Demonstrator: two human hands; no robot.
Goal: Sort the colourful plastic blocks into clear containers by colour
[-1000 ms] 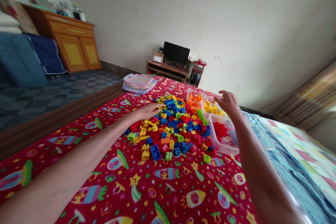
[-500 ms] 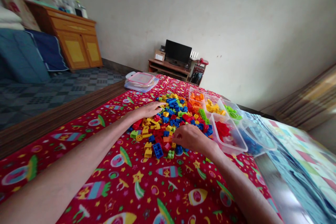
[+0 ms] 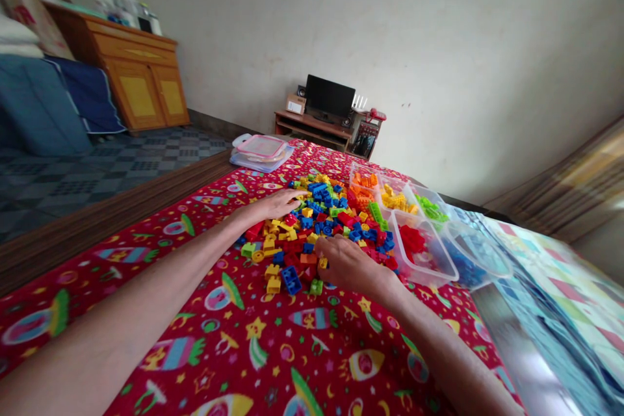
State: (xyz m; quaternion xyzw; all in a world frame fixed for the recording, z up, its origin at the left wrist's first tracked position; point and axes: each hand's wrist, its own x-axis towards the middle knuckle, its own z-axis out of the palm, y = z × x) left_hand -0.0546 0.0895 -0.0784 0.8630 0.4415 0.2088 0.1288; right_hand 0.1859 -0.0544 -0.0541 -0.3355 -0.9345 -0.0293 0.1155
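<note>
Noted: left hand (image 3: 271,205) lies on the far-left edge of the heap of plastic building bricks (image 3: 312,224), fingers (image 3: 295,194) together and resting on top, nothing visibly held. Right hand (image 3: 348,266) presses into the near side, fingers (image 3: 324,248) curled down among red and yellow bricks; cannot tell whether they clamp one. Heap sits on a red rocket-print bedspread (image 3: 253,351), just beside clear plastic tubs (image 3: 404,266) of coloured bricks. Judged step: both hands working in the heap. Lifting any single brick calls for the right fingers closing around it.
</note>
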